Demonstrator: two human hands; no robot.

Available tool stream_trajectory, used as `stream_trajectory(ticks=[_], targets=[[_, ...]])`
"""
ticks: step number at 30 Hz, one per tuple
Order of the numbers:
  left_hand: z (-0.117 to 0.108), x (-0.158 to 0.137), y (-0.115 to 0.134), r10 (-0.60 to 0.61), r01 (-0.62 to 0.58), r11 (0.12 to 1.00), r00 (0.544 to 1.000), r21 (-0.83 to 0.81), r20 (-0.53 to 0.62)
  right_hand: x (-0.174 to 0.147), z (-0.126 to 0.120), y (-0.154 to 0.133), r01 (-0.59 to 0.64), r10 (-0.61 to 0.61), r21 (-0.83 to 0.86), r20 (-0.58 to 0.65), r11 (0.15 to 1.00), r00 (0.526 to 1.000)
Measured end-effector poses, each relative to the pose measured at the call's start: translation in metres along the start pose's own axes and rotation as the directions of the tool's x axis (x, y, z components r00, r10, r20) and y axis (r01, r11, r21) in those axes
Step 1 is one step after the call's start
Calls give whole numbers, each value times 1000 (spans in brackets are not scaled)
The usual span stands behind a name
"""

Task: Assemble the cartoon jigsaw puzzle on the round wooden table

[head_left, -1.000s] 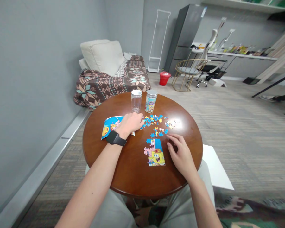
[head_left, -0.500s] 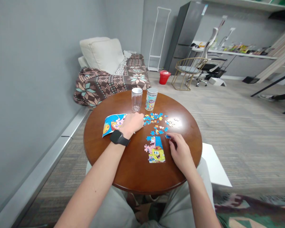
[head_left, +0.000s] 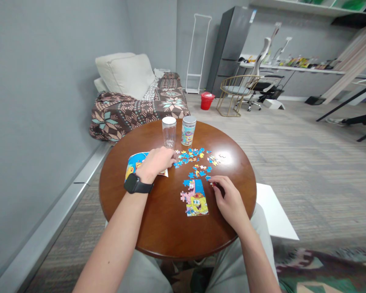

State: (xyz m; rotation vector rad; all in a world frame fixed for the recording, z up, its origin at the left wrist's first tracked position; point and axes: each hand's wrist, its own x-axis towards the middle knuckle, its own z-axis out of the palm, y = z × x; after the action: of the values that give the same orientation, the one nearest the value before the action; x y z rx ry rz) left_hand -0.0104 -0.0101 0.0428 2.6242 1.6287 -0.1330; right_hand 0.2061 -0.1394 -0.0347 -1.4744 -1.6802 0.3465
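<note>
A partly joined jigsaw puzzle (head_left: pixel 197 199) with a yellow cartoon face lies flat on the round wooden table (head_left: pixel 167 228). Loose puzzle pieces (head_left: pixel 190 155) are scattered beyond it. My left hand (head_left: pixel 159 160), wearing a black watch, has its fingers curled down at the left edge of these pieces; its fingertips are partly hidden. Under that hand lies a printed picture sheet (head_left: pixel 130 167), partly covered. To the right of the joined part, my right hand (head_left: pixel 230 199) has thumb and forefinger closed around a small puzzle piece (head_left: pixel 213 184). A blue piece (head_left: pixel 208 178) touches the forefinger's tip.
A clear jar (head_left: pixel 169 136) with a white lid and a printed jar (head_left: pixel 188 132) stand at the table's far side. Beyond are a covered sofa (head_left: pixel 134 110), a red bin (head_left: pixel 206 101) and a gold-framed chair (head_left: pixel 236 91). A white board (head_left: pixel 273 211) lies low at right.
The whole view has shifted a little. My left hand has drawn slightly left, baring the picture sheet's right corner. My right hand sits slightly nearer the joined puzzle.
</note>
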Motion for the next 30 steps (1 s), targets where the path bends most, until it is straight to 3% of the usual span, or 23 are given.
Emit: stream_trajectory(ticks=[12, 22, 30], targets=[[4, 3, -2, 47, -45, 998, 998, -42, 42, -2, 0, 0, -11, 11, -70, -5, 997, 1000], [4, 2, 6, 13, -14, 999, 1000, 39, 20, -4, 7, 0, -98, 50, -279, -173, 955, 984], [5, 3, 7, 3, -4, 999, 1000, 36, 10, -4, 6, -3, -90, 47, -263, -167, 960, 985]])
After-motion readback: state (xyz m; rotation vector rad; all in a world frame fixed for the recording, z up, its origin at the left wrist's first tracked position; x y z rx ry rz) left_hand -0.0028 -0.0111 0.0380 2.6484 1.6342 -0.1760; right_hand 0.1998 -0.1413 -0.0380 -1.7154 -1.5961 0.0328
